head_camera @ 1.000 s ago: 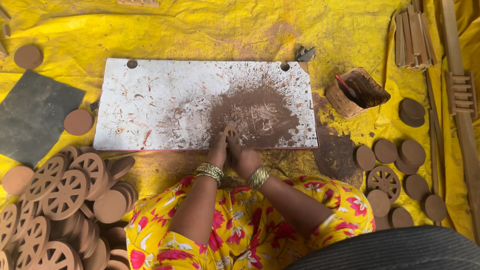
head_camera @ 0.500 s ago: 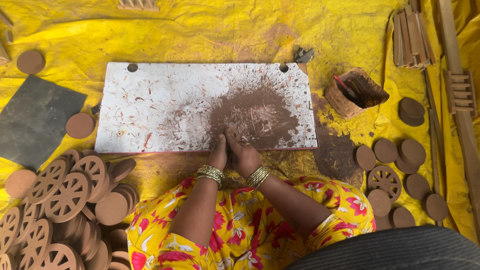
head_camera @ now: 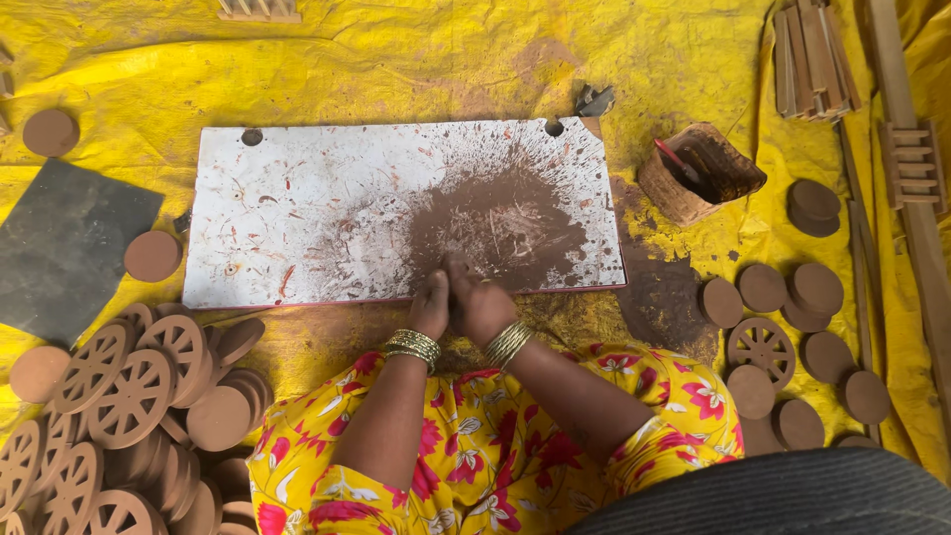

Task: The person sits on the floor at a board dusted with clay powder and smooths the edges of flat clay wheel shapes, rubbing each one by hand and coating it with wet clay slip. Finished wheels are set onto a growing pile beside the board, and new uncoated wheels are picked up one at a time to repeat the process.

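My left hand (head_camera: 431, 305) and my right hand (head_camera: 482, 303) are pressed side by side at the near edge of a white board (head_camera: 317, 213). Their fingers are curled together, the tips resting on the board. A patch of brown clay dust (head_camera: 500, 223) spreads out on the board just beyond the fingertips. Whether anything lies between the hands is hidden. Both wrists wear gold bangles. My forearms come out over a lap in yellow cloth with red flowers.
The board lies on a yellow tarp (head_camera: 396, 69). Brown clay wheels and discs (head_camera: 129, 386) are piled at the left, more discs (head_camera: 792, 297) at the right. A woven pot (head_camera: 698, 173) with a red-handled tool, a dark slab (head_camera: 59, 248) and wooden sticks (head_camera: 812, 59) lie around.
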